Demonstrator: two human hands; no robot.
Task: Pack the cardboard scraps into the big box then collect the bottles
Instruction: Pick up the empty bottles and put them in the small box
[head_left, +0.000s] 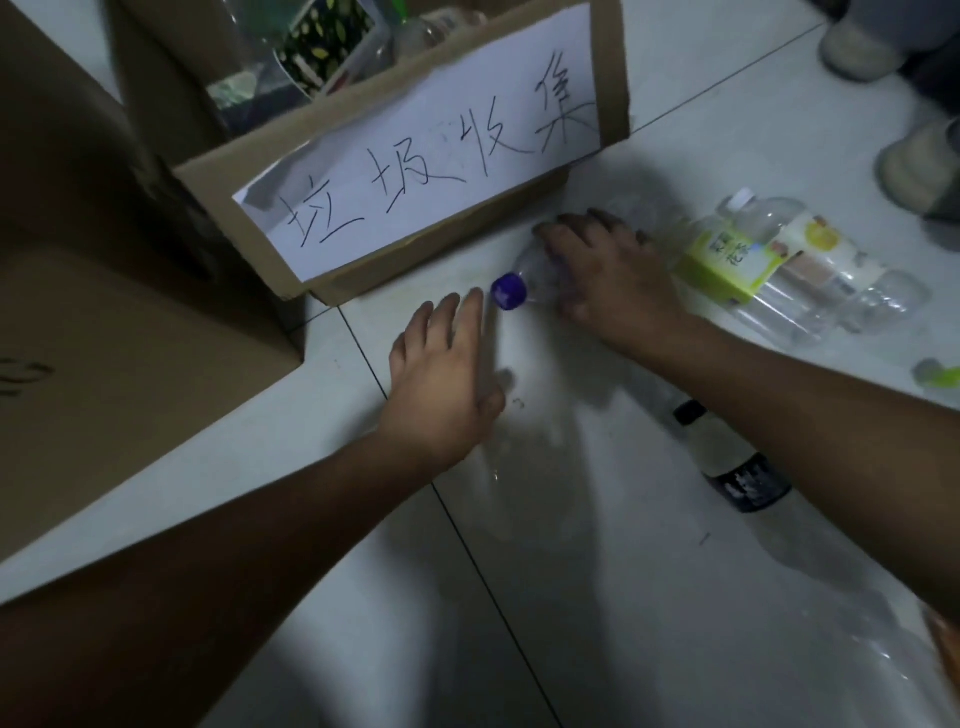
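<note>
A clear plastic bottle with a purple cap (509, 291) lies on the pale tiled floor in front of the labelled cardboard box (415, 171). My right hand (608, 270) rests on top of that bottle's body, fingers curled over it. Just left of the cap, my left hand (447, 374) hovers with fingers spread, holding nothing. More clear bottles lie to the right: one with a green label (727, 260) and one with a yellow-and-white label (821, 260). A dark bottle with a white label (732, 457) lies partly under my right forearm.
A large closed cardboard box (104, 364) stands at the left. The labelled box holds clear plastic items and a leaf-patterned packet (327, 47). A person's slippered feet (914, 171) are at the top right. A green-capped item (940, 374) peeks in at the right edge.
</note>
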